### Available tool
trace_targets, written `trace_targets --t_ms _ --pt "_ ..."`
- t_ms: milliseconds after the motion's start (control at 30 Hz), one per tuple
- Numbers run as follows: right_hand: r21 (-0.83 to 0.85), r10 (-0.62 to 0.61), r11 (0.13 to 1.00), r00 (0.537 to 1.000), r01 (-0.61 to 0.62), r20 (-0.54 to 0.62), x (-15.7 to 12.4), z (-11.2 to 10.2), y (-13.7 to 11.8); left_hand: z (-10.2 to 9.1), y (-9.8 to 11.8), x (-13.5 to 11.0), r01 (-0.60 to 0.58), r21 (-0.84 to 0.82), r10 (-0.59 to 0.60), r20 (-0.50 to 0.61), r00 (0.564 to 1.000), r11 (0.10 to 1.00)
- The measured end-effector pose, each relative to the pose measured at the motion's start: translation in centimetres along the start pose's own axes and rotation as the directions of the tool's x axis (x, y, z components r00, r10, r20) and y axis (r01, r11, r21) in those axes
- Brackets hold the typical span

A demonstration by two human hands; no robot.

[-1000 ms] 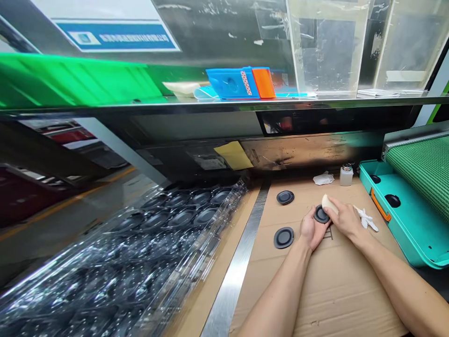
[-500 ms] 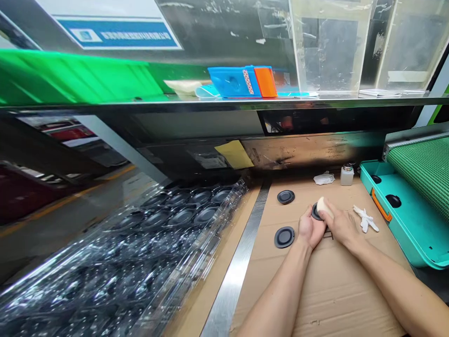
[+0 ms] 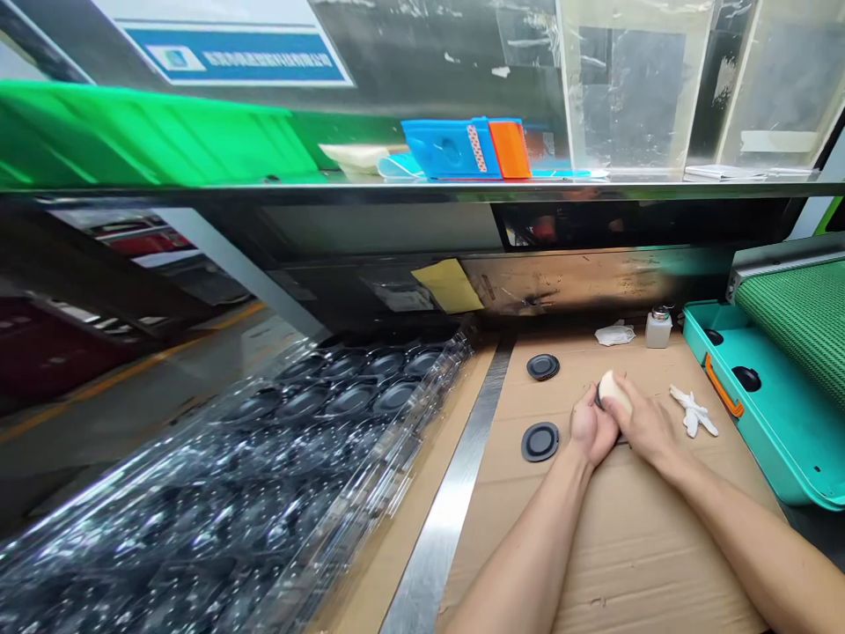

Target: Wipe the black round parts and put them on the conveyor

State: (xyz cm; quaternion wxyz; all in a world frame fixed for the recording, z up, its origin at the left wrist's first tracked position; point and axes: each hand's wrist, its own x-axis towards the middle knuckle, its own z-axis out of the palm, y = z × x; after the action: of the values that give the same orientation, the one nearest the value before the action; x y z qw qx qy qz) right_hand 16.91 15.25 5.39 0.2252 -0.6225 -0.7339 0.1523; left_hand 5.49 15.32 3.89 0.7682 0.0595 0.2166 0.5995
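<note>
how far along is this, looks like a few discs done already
Two black discs lying on the cardboard look done, though that's hard to confirm. In hand: a third disc in the left hand, with the pale sponge in the right hand pressed on it. Left: probably the many discs in the clear plastic trays.

Black rubber disc (image 3: 598, 401), mostly hidden, cupped in left hand (image 3: 590, 426). Cream sponge (image 3: 613, 392) held against it by right hand (image 3: 650, 430). Matching disc (image 3: 540, 441) and another matching disc (image 3: 542, 367) lying flat on cardboard sheet (image 3: 613, 546), well apart, left of hands.
</note>
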Motion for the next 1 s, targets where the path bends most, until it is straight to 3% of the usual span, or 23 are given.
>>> trace_targets --t_ms 100,167,300,400,567,700,767,833,933,1000 --pt "0.074 0.091 0.994 0.988 -0.083 -0.122 1.1 -1.0 1.4 0.0 0.2 0.0 -0.029 0.008 0.029 -0.024 0.999 1.000" --pt "0.130 0.093 0.989 0.980 -0.070 -0.178 1.7 -1.5 2.4 -0.1 0.4 0.1 -0.039 0.020 0.040 -0.032 0.999 0.999" --pt "0.126 0.010 0.992 0.992 0.006 -0.124 1.6 -2.0 3.1 -0.3 1.2 0.1 -0.108 0.012 0.109 -0.073 0.991 0.994" --pt "-0.035 -0.050 0.998 0.998 0.049 -0.030 1.1 -2.8 2.7 -0.3 1.9 0.0 -0.199 -0.014 0.196 -0.117 0.974 0.980" --pt "-0.399 -0.008 0.916 0.996 -0.030 -0.094 0.5 -6.0 3.4 -0.2 2.2 -0.3 -0.241 -0.056 0.232 -0.139 0.963 0.969" --pt "-0.492 0.121 0.870 0.983 -0.039 0.136 0.9 -7.2 4.9 -0.2 2.0 -0.3 -0.208 -0.052 0.201 -0.113 0.973 0.977" --pt "-0.385 0.027 0.923 0.991 0.027 0.133 1.1 -6.9 4.8 -0.2 1.9 -0.2 -0.215 -0.038 0.210 -0.103 0.972 0.976" --pt "-0.186 -0.161 0.969 0.986 0.165 0.035 0.9 -6.1 3.9 -0.1 1.7 -0.2 -0.218 -0.017 0.216 -0.095 0.972 0.976" --pt "0.075 -0.385 0.917 0.918 0.392 -0.092 0.1 -3.9 1.6 0.2 1.0 -0.4 -0.199 0.016 0.200 -0.062 0.978 0.980" --pt "0.114 -0.467 0.869 0.874 0.482 -0.134 -0.6 -2.2 0.2 0.4 0.3 -0.6 -0.179 0.027 0.180 -0.026 0.983 0.983"
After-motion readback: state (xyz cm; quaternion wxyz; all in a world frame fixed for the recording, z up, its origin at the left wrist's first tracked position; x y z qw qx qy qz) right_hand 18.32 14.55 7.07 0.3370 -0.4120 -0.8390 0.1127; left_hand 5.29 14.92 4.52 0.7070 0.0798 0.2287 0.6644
